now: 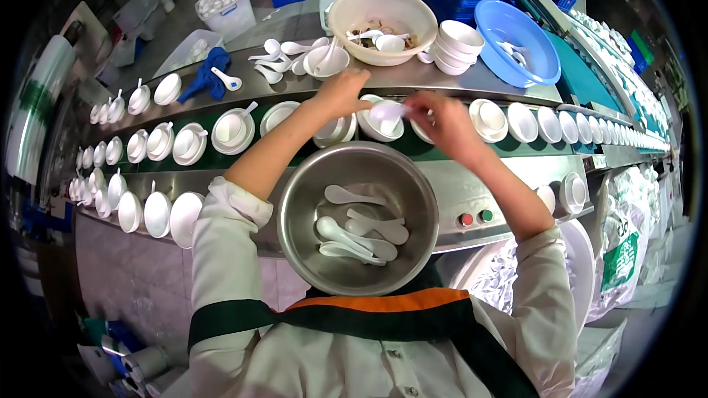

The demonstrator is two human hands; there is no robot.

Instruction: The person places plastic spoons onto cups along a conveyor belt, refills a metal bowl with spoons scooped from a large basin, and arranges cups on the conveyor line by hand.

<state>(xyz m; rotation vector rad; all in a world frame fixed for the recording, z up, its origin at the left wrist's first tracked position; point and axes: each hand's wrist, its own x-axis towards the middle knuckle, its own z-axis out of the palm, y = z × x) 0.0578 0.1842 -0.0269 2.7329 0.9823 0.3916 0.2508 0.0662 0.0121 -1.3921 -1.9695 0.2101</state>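
In the head view my right hand pinches a white spoon, slightly blurred, over a white bowl on the green conveyor belt. My left hand is over the belt at that bowl's left side, thumb and fingers apart, with nothing visible in them. Whether its thumb touches the rim is unclear. Below my hands, a steel basin holds several white spoons. Behind my left hand, a bowl with spoons stands on the steel shelf.
Stacked bowls and plates line the belt on both sides. At the back stand a cream basin with dishes, a bowl stack and a blue basin. A blue cloth lies left. Red and green buttons sit on the front panel.
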